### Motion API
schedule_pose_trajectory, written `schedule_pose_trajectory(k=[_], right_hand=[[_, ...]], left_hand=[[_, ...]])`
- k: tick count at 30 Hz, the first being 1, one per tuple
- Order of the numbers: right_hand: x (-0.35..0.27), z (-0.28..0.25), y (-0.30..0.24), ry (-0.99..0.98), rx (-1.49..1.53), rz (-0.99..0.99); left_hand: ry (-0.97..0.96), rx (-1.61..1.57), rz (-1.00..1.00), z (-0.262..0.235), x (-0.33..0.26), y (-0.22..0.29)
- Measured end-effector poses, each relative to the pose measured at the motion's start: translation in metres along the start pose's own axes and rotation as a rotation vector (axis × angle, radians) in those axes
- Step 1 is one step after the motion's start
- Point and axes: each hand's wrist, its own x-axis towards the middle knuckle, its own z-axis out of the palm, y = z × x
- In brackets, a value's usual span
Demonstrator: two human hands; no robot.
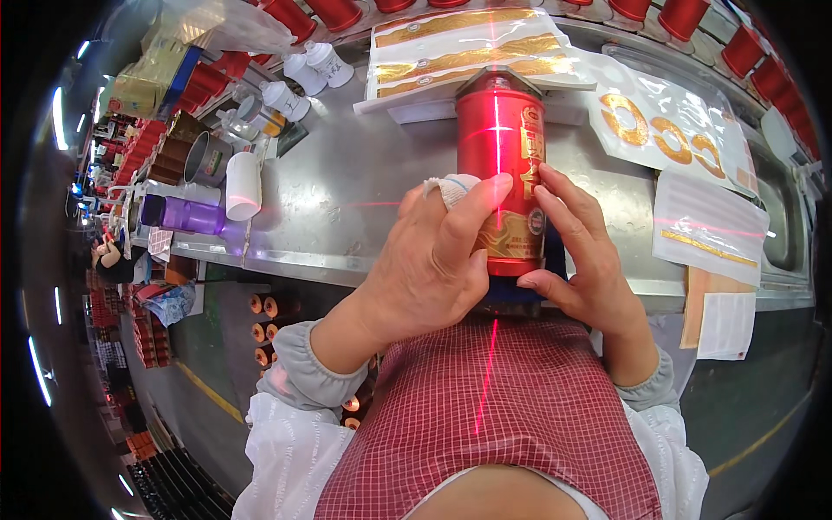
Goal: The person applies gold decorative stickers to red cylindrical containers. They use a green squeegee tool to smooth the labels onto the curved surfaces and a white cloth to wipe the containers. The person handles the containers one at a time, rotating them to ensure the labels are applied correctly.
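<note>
A glossy red cylindrical bottle [485, 156] with gold decoration lies lengthwise in front of me, its base toward my body. At its far end is a dark angular piece that I cannot make out. My left hand [433, 251] is at the bottle's left, with the index finger pressed on its front and a white cloth [452, 188] bunched in the curled fingers. On the right side, my right hand [589, 251] steadies the bottle, fingertips along the gold label [531, 143] and thumb near the base. Red laser lines cross the bottle. What supports it underneath is mostly hidden.
Gold-printed label sheets [468, 52] lie beyond the bottle on the metal table [347, 173]. More sheets [663, 130] with gold ring-shaped pieces are at the right, beside a sink [784, 217]. White bottles [328, 65], a purple bottle [195, 215] and a white roll [243, 186] stand left.
</note>
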Motion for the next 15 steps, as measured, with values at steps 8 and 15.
schedule_pose_trajectory(k=[8, 15], right_hand=[[0.002, -0.007, 0.000, -0.023, 0.022, 0.006], [0.025, -0.033, -0.007, 0.104, 0.176, 0.155]], left_hand=[[0.019, -0.199, -0.114, -0.002, 0.007, -0.007], [0.068, -0.509, -0.289, -0.004, 0.004, -0.013]])
